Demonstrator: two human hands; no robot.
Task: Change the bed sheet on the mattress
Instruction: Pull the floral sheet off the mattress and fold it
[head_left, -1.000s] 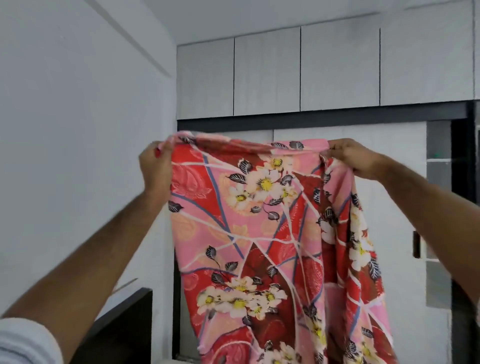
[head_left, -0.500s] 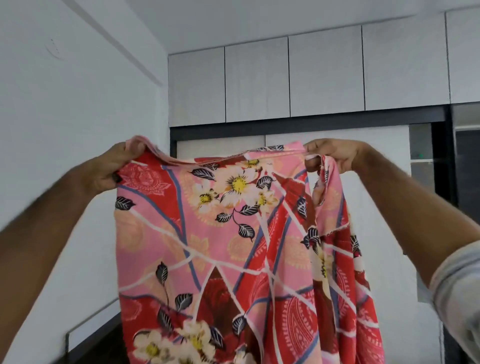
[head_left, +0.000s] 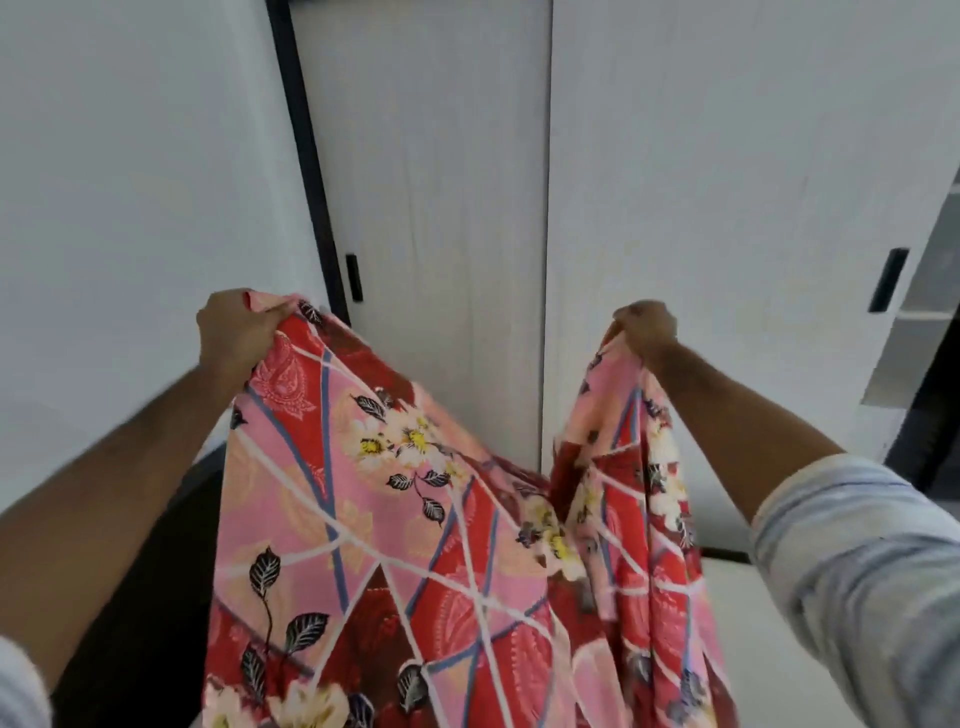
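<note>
Head view: the left hand and right hand, held well apart, each grip the top edge of the bed sheet (red and pink, flowered), which sags between them before the wardrobe doors; its lower end is probably below frame.

Room bright, soft even daylight, source not visible. No hard shadows, no glare on pale wardrobe doors. Slight softness overall; motion blur on both forearms and along bed sheet edges. Wide-angle bend: black door frame leans, verticals splay toward corners.
</note>
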